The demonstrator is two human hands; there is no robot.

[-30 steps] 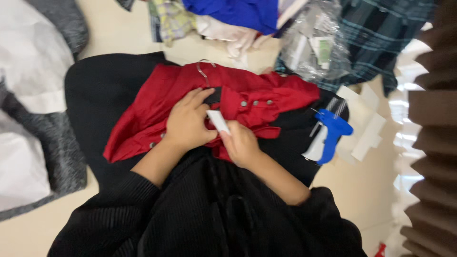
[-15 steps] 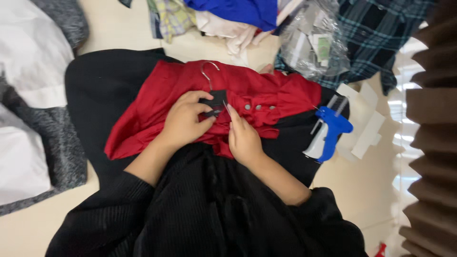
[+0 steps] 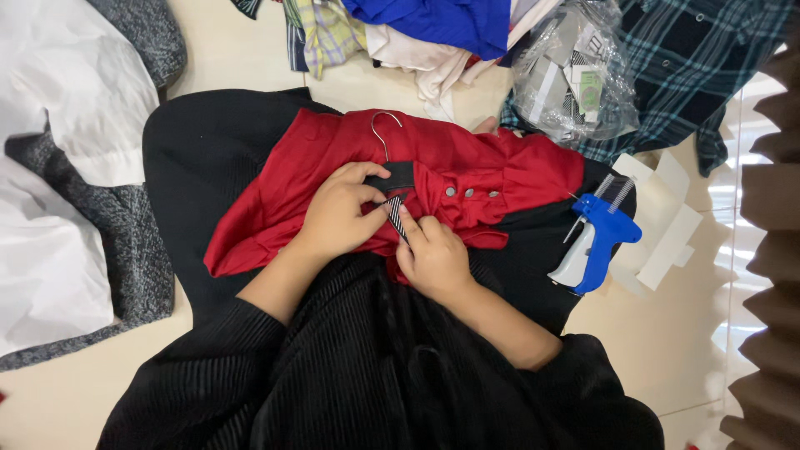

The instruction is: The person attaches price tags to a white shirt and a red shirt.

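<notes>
A red garment (image 3: 467,171) with metal snaps lies across my lap on black cloth (image 3: 200,158), hung on a black hanger (image 3: 398,177) with a metal hook. My left hand (image 3: 337,212) rests on the red fabric at the hanger's neck, thumb and fingers pinching there. My right hand (image 3: 433,258) sits just below, its fingertips on a small striped tag (image 3: 397,217) held between both hands. Both black sleeves reach up from the bottom of the view.
A blue and grey tagging gun (image 3: 596,242) lies to the right on the black cloth, beside white card pieces (image 3: 667,225). A clear plastic bag (image 3: 575,75), a plaid shirt (image 3: 692,67), a clothes pile (image 3: 417,33) and grey and white cloth (image 3: 67,192) surround me.
A white tag between my hands a second ago is gone from sight; a striped tag now shows. My hands have drawn closer together at the hanger's neck.
</notes>
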